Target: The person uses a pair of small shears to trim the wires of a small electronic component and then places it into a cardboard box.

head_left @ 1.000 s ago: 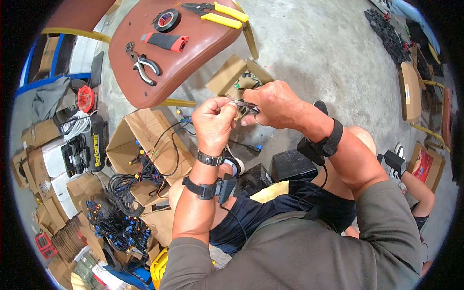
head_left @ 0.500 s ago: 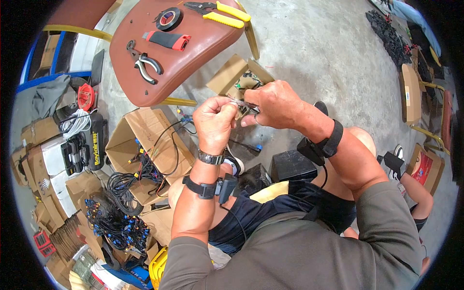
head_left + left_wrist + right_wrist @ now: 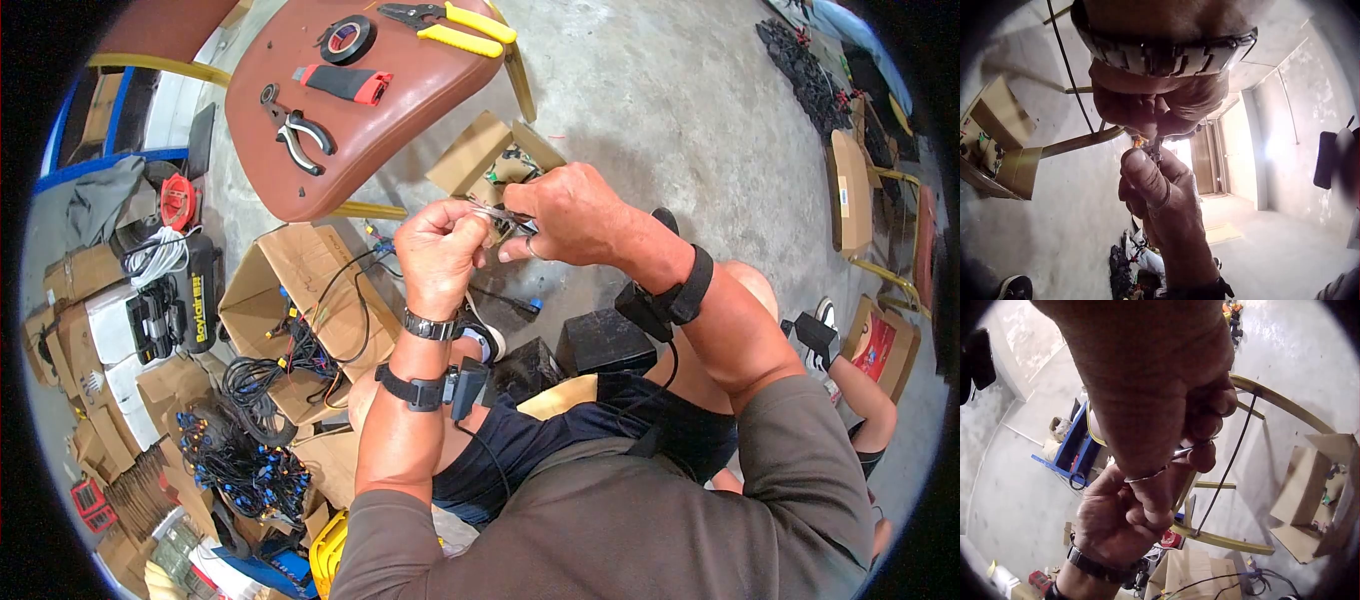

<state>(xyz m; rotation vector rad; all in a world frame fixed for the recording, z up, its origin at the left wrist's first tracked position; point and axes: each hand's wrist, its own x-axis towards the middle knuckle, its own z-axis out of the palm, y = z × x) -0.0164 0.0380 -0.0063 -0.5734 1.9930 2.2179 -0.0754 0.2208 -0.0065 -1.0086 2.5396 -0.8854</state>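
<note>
In the head view the left hand point(image 3: 440, 250) pinches a small thin piece point(image 3: 484, 210) between thumb and fingers; what it is cannot be made out. The right hand point(image 3: 580, 215), a ring on one finger, grips a small metal tool point(image 3: 515, 218) that meets the left fingertips. Most of the tool is hidden by the right fingers. A shiny metal part point(image 3: 1190, 450) shows between the right fingers in the right wrist view. The left wrist view has both hands close together, the left hand point(image 3: 1160, 103) above the right point(image 3: 1166, 200).
A brown chair seat point(image 3: 350, 140) bears tape point(image 3: 346, 41), a red-black cutter point(image 3: 345, 84) and two pairs of pliers. An open carton point(image 3: 470, 155) stands beyond the hands. Cables point(image 3: 245, 465) and boxes lie at left; another person's arm point(image 3: 865, 395) shows at right.
The left hand has shifted very slightly left. Both hands otherwise keep the same hold.
</note>
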